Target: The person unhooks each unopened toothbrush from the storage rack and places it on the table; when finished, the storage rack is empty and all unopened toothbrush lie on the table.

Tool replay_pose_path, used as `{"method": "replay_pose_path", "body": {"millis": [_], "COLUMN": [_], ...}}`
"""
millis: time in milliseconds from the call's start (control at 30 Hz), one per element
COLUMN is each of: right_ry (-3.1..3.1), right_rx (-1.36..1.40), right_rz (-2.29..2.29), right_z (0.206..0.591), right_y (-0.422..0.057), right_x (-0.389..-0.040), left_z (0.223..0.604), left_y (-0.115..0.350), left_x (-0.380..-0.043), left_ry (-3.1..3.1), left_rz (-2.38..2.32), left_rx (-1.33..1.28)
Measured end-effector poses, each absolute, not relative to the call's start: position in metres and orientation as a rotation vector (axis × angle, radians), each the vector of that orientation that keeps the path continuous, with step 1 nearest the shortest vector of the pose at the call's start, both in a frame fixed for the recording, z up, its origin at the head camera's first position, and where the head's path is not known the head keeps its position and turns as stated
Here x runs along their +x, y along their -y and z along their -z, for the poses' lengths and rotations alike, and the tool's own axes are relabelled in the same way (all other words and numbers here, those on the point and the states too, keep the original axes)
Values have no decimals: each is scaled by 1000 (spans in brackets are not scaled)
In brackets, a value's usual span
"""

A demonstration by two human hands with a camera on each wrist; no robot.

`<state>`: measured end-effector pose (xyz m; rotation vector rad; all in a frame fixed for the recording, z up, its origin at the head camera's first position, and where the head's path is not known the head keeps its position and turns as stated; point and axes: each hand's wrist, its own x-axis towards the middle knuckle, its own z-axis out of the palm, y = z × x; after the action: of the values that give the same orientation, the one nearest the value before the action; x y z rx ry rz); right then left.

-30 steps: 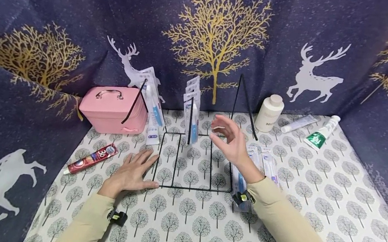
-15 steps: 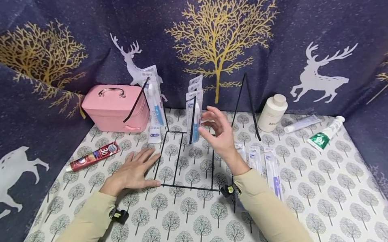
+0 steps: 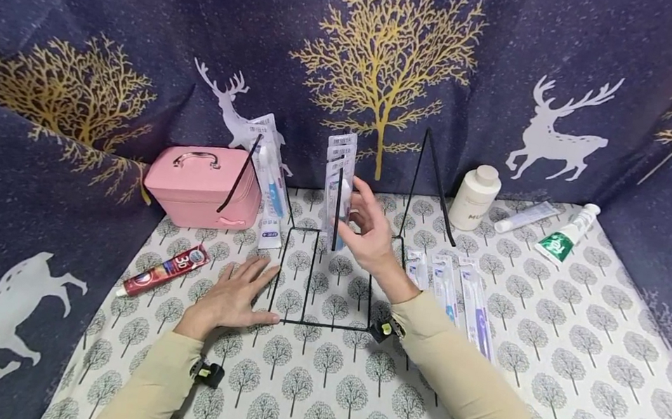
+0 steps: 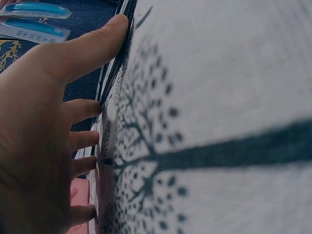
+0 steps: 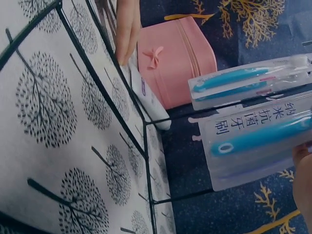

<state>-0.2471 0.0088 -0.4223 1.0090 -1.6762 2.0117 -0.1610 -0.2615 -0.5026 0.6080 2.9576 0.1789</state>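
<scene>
A black wire rack (image 3: 327, 325) stands on the tree-print cloth, with slanted prongs above its base. Clear packs of blue toothbrushes (image 3: 330, 202) hang in a row from the middle prong. My right hand (image 3: 371, 235) holds the front toothbrush pack (image 5: 253, 141) by its right edge, thumb in front; the other fingers are partly hidden. More toothbrush packs (image 3: 270, 179) hang on the left prong. The right prong (image 3: 436, 173) carries nothing. My left hand (image 3: 232, 295) rests spread on the cloth, its thumb at the rack's front left corner.
Left are a pink case (image 3: 205, 189), a red toothpaste tube (image 3: 165, 272) and a white tube (image 3: 270, 233). Several toothbrush packs (image 3: 476, 309) lie right of the rack. Behind them are a white bottle (image 3: 476, 196), a pale tube (image 3: 526, 217) and a green-and-white tube (image 3: 565, 236).
My right hand has moved left from beside the middle prong to the front toothbrush pack, its fingers closing in on the edge. My left hand has stayed in place.
</scene>
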Motion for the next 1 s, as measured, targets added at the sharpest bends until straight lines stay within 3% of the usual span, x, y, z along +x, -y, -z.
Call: {"method": "replay_pose_path", "body": {"millis": [300, 700, 1000], "right_ry": [1721, 1696, 1729], "right_rx": [912, 971, 1027], "right_rz": [-1965, -1963, -1872], "right_z": [409, 422, 406], "right_y": [-8, -10, -18], "right_x": [-232, -243, -223], "left_z": [501, 506, 505], "left_y": [260, 263, 263], "left_x": [-161, -162, -162], "left_ry": [-2953, -2964, -2961], "left_rz": [-167, -182, -203], "left_rx": [607, 621, 612]}}
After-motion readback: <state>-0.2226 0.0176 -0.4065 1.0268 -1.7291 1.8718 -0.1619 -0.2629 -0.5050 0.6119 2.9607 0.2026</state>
